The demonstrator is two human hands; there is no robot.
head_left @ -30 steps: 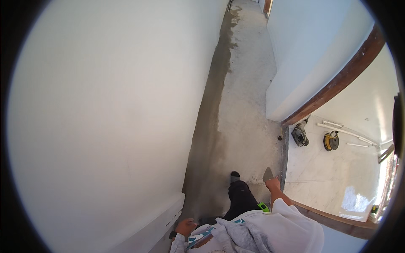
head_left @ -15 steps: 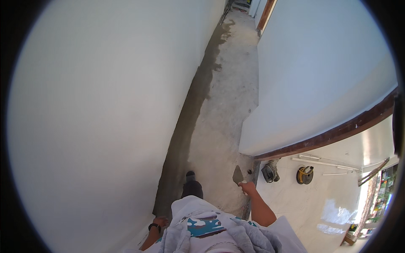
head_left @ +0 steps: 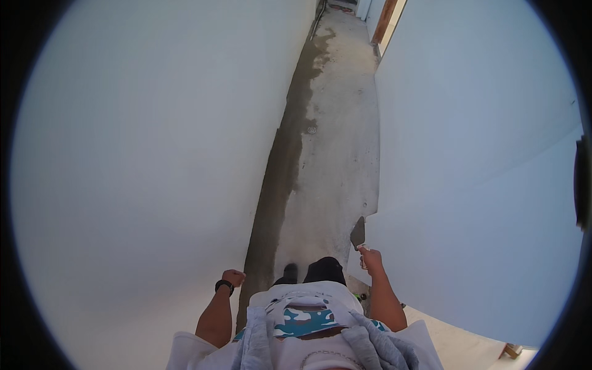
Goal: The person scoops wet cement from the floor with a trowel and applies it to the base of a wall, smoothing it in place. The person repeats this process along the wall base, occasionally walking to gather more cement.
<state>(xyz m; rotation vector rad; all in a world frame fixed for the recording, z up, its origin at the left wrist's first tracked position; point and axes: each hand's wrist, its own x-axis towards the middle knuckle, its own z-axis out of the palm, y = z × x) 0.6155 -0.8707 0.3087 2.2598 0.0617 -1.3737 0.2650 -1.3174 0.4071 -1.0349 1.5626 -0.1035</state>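
Note:
My right hand point(head_left: 370, 259) is closed around the handle of a pointing trowel point(head_left: 358, 234), its dark blade angled up and away from me near the foot of the right wall. My left hand point(head_left: 233, 277), with a black band at its wrist, hangs beside the left wall, fingers curled and nothing visible in them. Below it, a dark damp strip point(head_left: 265, 228) of what looks like mortar follows the base of that wall. Its inner edge is ragged against the paler concrete floor point(head_left: 333, 154).
White walls rise close by on the left point(head_left: 154, 154) and right point(head_left: 468, 160), leaving a narrow passage. A small round fitting point(head_left: 312, 130) sits in the floor. Farther off, a brown door frame point(head_left: 385, 21) stands on the right and a thin pipe or cable point(head_left: 317, 21) on the left.
I have stepped forward along the passage. The doorway side with the cable reel has slipped out of view. My left hand has come up more fully into view; the trowel stays in my right.

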